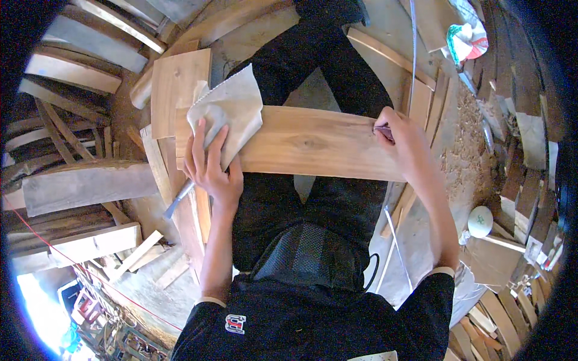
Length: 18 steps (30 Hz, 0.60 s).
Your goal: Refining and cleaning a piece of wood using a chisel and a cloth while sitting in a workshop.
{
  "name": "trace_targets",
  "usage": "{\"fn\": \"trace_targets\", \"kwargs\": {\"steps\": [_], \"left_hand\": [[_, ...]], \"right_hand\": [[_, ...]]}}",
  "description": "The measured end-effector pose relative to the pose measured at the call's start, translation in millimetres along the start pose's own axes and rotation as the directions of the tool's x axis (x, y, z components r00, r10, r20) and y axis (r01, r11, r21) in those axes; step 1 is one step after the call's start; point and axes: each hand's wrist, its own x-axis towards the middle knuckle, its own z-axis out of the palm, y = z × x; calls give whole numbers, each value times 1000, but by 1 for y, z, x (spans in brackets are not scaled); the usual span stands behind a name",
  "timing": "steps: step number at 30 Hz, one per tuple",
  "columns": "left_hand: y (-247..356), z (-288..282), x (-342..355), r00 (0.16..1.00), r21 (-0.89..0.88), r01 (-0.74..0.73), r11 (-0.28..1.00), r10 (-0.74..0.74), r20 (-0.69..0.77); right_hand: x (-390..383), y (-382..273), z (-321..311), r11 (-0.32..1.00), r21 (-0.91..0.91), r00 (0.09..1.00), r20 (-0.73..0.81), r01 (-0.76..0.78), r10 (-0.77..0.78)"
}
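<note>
A long, pale brown board (313,141) lies crosswise over my legs. Near its left end, my left hand (212,165) rests with fingers spread on a cream sheet (241,102) with a serrated edge, which reaches past the board's far side. A grey, tapered tool (179,198) sticks out below that hand; its other end is hidden. At the board's right end, my right hand (402,141) is closed on a small, dark purple folded piece (385,132), pressed near the board's face. Most of that piece is hidden by the fingers.
Another flat board (180,90) lies at the far left beside stacked timber (90,186). Sawdust (472,156) covers the floor on the right, near a pale round object (480,221) and more stacked wood (524,198). A red cord (90,274) crosses the lower left.
</note>
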Motion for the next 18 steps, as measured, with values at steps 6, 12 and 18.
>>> {"fn": "trace_targets", "kwargs": {"steps": [6, 12, 18], "left_hand": [[-2, 1, 1, 1000, 4, -5, 1000, 5, -8], [-2, 1, -1, 1000, 25, -11, 1000, 11, 4], [-2, 1, 0, 1000, 20, -1, 1000, 1, -4]], "right_hand": [[-14, 6, 32, 981, 187, 965, -243, -50, 96], [-19, 8, 44, 914, 402, 698, -637, -59, 326], [-24, 10, 25, 991, 124, 940, -329, -53, 92]]}}
